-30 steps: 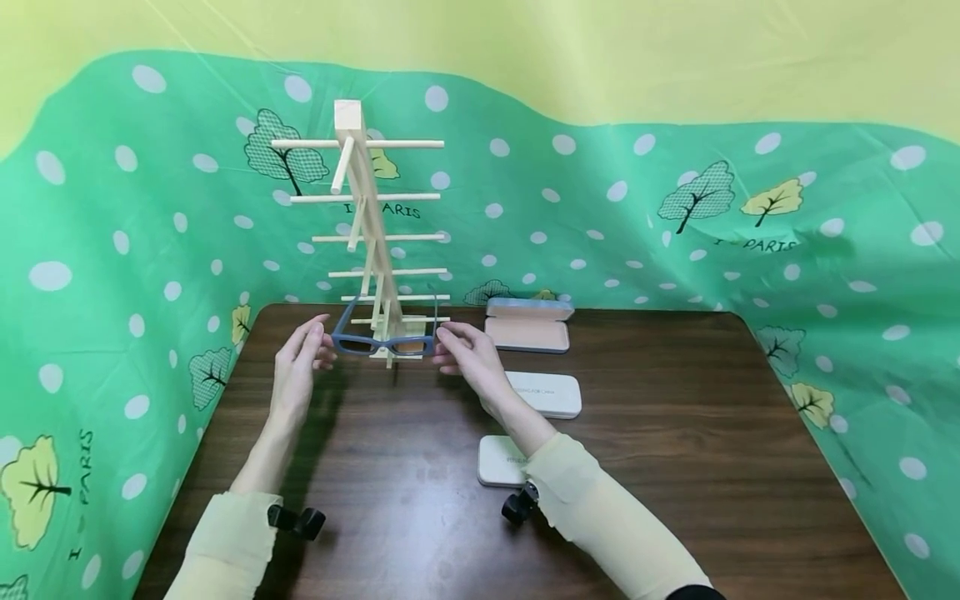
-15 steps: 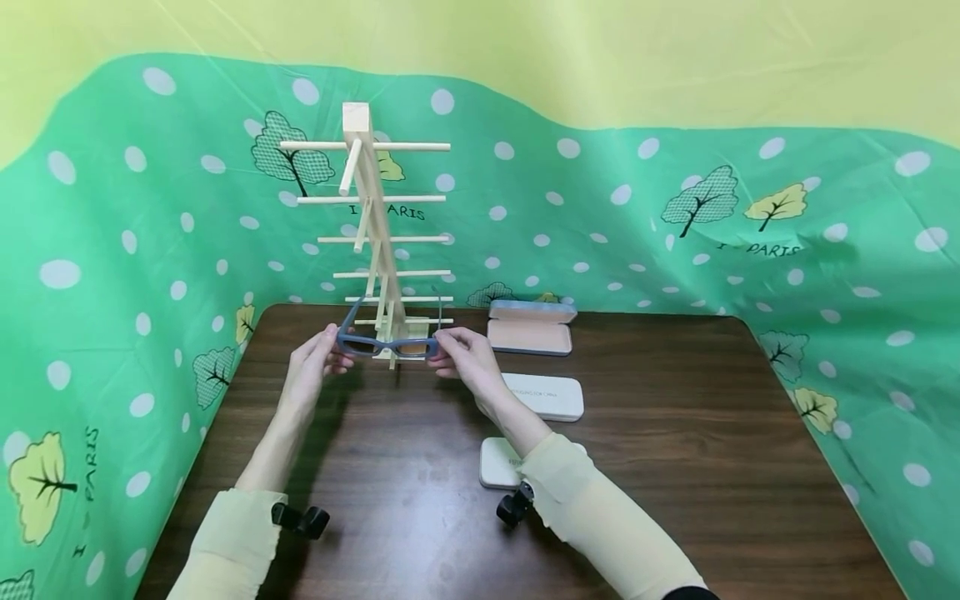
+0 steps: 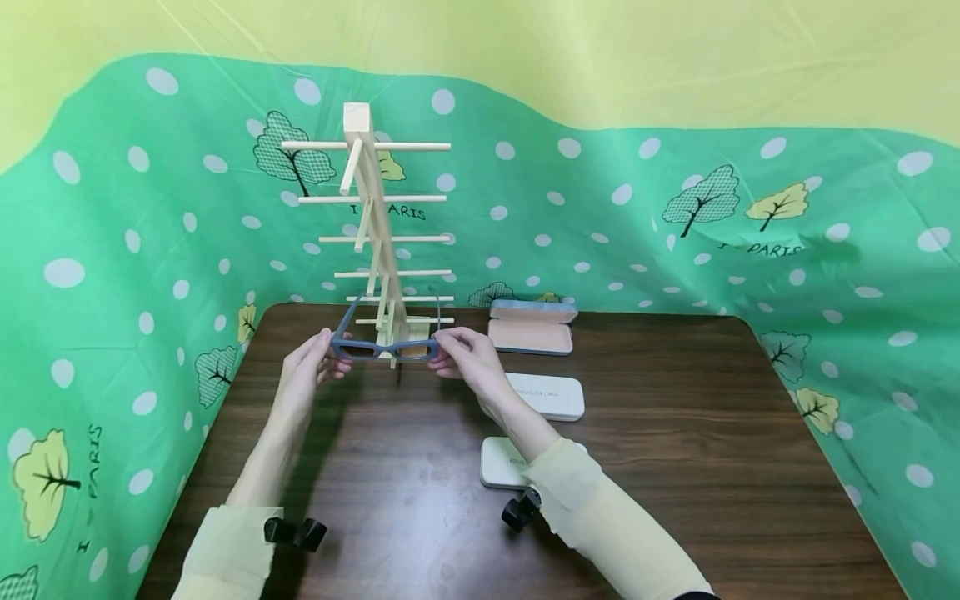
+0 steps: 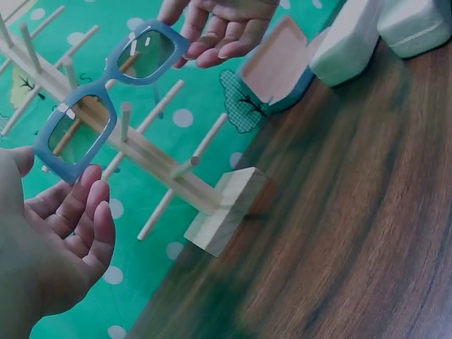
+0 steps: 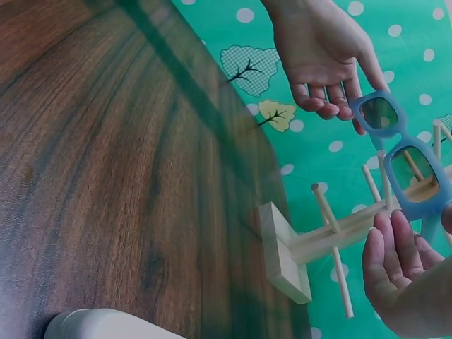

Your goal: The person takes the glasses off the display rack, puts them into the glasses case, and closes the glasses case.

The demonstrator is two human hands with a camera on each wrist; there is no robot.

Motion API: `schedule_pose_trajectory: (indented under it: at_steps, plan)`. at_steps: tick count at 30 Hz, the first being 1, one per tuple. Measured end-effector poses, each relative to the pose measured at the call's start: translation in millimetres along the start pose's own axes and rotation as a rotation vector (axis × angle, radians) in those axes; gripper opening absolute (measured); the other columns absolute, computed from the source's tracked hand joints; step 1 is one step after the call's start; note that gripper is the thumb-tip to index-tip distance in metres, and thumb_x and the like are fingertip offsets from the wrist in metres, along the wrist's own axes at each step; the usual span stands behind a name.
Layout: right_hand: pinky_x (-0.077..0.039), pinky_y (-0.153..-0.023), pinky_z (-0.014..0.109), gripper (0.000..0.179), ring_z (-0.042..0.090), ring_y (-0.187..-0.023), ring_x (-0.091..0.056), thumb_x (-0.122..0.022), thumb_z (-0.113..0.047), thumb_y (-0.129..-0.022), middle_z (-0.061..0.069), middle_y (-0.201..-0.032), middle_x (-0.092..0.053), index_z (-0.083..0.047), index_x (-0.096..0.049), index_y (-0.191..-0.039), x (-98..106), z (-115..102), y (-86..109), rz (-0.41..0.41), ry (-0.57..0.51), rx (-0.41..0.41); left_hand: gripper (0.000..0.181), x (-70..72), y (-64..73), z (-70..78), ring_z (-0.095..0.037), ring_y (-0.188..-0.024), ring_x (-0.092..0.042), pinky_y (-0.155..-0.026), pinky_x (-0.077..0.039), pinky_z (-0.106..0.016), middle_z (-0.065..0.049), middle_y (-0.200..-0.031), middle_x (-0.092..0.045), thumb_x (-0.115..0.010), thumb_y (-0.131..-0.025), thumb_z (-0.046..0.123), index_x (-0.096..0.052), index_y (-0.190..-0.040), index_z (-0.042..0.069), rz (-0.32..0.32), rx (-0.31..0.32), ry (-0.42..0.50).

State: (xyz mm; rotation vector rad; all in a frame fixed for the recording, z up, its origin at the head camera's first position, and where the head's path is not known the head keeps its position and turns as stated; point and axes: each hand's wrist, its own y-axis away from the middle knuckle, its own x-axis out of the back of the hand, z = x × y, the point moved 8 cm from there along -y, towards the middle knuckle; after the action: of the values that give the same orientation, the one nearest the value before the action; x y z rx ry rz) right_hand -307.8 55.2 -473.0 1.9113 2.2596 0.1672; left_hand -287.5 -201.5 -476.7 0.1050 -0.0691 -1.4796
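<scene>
Blue-framed sunglasses [image 3: 384, 344] with tinted lenses are held up between both hands, temples unfolded and pointing away toward the rack. My left hand [image 3: 302, 371] pinches the left end of the frame between thumb and fingers. On the other end, my right hand [image 3: 474, 364] pinches the corner by the hinge. Directly behind the sunglasses stands a pale wooden display rack [image 3: 372, 196], a tall post with several crosswise pegs. Its base block [image 4: 224, 212] rests on the table, as the left wrist view shows. The lenses overlap the rack's lower pegs in the head view.
An open glasses case [image 3: 529, 336] with a pink lining lies right of the rack. Two closed white cases lie nearer, the farther white case [image 3: 551, 397] and the nearer white case [image 3: 501, 463], partly behind the right forearm. Patterned green cloth [image 3: 600, 217] hangs behind the brown table [image 3: 675, 433].
Over the second, the left hand has come in against the frame's left end and now pinches it. The sunglasses stay in front of the rack, and the head view has shifted slightly.
</scene>
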Motion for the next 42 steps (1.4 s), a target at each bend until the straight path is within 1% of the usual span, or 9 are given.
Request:
schedule_pose_trajectory:
  at_steps: [3,7,10,13,19,26,31,38,42]
  plan:
    - [-0.063,-0.074,0.028,0.033,0.013,-0.077,-0.073,-0.060,-0.021,-0.104,0.012,-0.087,-0.074,0.004,-0.066,-0.125,2.9,-0.9,6.0,-0.011,0.003,0.000,0.057,-2.3,5.0,1.4,-0.006,-0.071,-0.068,-0.069,-0.057,-0.021,0.009,-0.075,-0.070,-0.049,-0.109,0.041,-0.059,-0.132,-0.010,-0.011,0.009,0.005]
    - [-0.063,-0.075,0.027,0.034,0.013,-0.078,-0.073,-0.061,-0.022,-0.104,0.011,-0.087,-0.074,0.003,-0.065,-0.126,7.2,-3.5,14.8,-0.034,0.011,0.009,0.052,-5.1,13.3,2.8,-0.007,-0.071,-0.069,-0.071,-0.058,-0.022,0.007,-0.077,-0.072,-0.052,-0.108,0.038,-0.061,-0.129,-0.008,-0.049,0.008,0.000]
    - [-0.063,-0.078,0.030,0.037,0.014,-0.080,-0.074,-0.061,-0.024,-0.104,0.007,-0.087,-0.074,0.004,-0.064,-0.127,10.1,-6.2,21.0,-0.062,0.028,0.014,0.047,-6.8,21.4,5.0,-0.010,-0.074,-0.070,-0.072,-0.059,-0.023,0.004,-0.079,-0.073,-0.054,-0.107,0.036,-0.063,-0.125,-0.006,-0.090,-0.016,-0.014]
    - [-0.064,-0.083,0.034,0.039,0.016,-0.084,-0.075,-0.062,-0.027,-0.103,0.011,-0.093,-0.075,0.003,-0.063,-0.129,13.9,-8.6,26.7,-0.086,0.051,0.013,0.042,-9.3,29.7,8.2,-0.012,-0.076,-0.071,-0.074,-0.060,-0.025,0.002,-0.082,-0.074,-0.054,-0.108,0.034,-0.064,-0.122,-0.004,-0.121,-0.035,-0.034]
    - [-0.063,-0.085,0.035,0.041,0.016,-0.087,-0.075,-0.062,-0.031,-0.104,0.016,-0.105,-0.075,0.001,-0.063,-0.130,23.8,-12.6,36.9,-0.104,0.095,0.027,0.040,-17.8,42.7,10.8,-0.013,-0.078,-0.071,-0.076,-0.060,-0.026,0.003,-0.084,-0.075,-0.053,-0.108,0.034,-0.065,-0.122,-0.001,-0.145,-0.050,-0.061]
    - [-0.063,-0.086,0.037,0.041,0.018,-0.090,-0.075,-0.059,-0.028,-0.105,0.017,-0.114,-0.074,0.003,-0.062,-0.132,33.0,-10.8,43.6,-0.131,0.117,0.037,0.042,-27.4,53.7,6.3,-0.013,-0.078,-0.071,-0.077,-0.060,-0.025,0.004,-0.083,-0.075,-0.052,-0.109,0.031,-0.061,-0.125,-0.007,-0.158,-0.053,-0.065]
    - [-0.063,-0.087,0.039,0.041,0.020,-0.091,-0.076,-0.060,-0.029,-0.105,0.015,-0.112,-0.075,0.002,-0.063,-0.132,42.5,-8.7,48.7,-0.124,0.135,0.028,0.036,-35.7,57.7,2.8,-0.016,-0.080,-0.072,-0.077,-0.060,-0.025,0.004,-0.086,-0.074,-0.053,-0.108,0.031,-0.064,-0.124,0.001,-0.152,-0.046,-0.079]
    - [-0.063,-0.086,0.035,0.041,0.014,-0.089,-0.075,-0.058,-0.029,-0.106,0.021,-0.125,-0.070,0.001,-0.062,-0.133,61.8,-4.4,55.1,-0.106,0.150,0.018,0.045,-53.2,56.0,1.5,-0.009,-0.077,-0.070,-0.076,-0.060,-0.024,0.008,-0.085,-0.075,-0.050,-0.110,0.025,-0.052,-0.142,-0.005,-0.167,-0.061,-0.108]
    - [-0.063,-0.085,0.034,0.042,0.013,-0.090,-0.075,-0.058,-0.028,-0.106,0.018,-0.127,-0.069,0.003,-0.061,-0.133,72.9,-4.2,58.6,-0.090,0.154,0.027,0.044,-64.7,53.5,0.9,-0.010,-0.076,-0.071,-0.075,-0.060,-0.026,-0.003,-0.088,-0.078,-0.051,-0.109,0.024,-0.052,-0.146,-0.001,-0.181,-0.074,-0.124]
